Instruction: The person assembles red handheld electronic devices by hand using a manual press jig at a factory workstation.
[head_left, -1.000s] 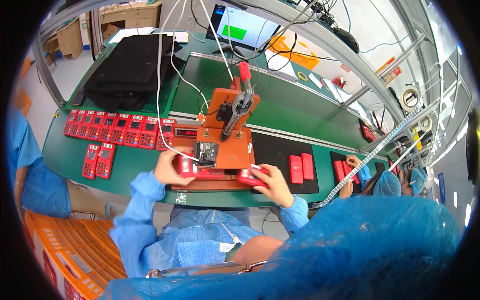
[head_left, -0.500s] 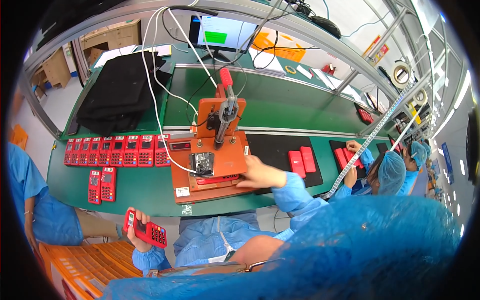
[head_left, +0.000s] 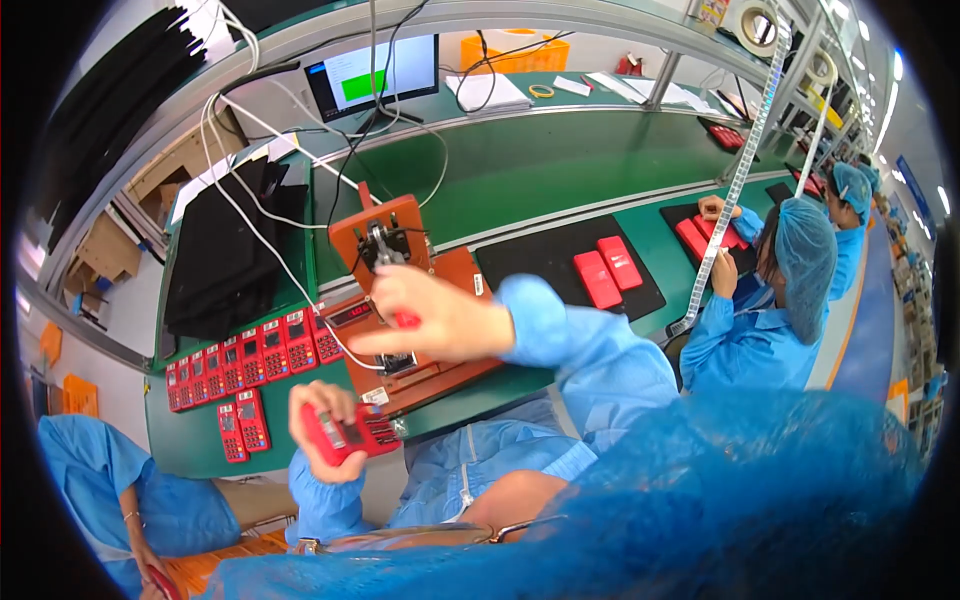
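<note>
My left hand (head_left: 318, 412), closed, holds a red card payment terminal (head_left: 348, 434) in the air in front of the table edge. The terminal's dark keypad is blurred. Over the orange-brown press fixture (head_left: 456, 278), my right hand (head_left: 445, 312) is wrapped round the red grip of the toggle clamp handle (head_left: 407, 320). Behind my fingers stands the fixture's upright plate (head_left: 402, 215) with the metal clamp mechanism. My hand and forearm hide much of the fixture's bed, including whatever lies under the small circuit board (head_left: 398, 362).
Several red terminals (head_left: 250, 360) line the green table's left side, with two more (head_left: 243, 425) in front. Two red shells (head_left: 597, 278) lie on a black mat (head_left: 540, 250). Loose cables (head_left: 265, 235) hang at the fixture. Co-workers sit right (head_left: 800, 290); another person (head_left: 140, 480) is left.
My right hand has gone from the fixture's right side to the clamp handle, which has swung down towards me. My left hand has raised its terminal nearer the fixture. The whole view has turned.
</note>
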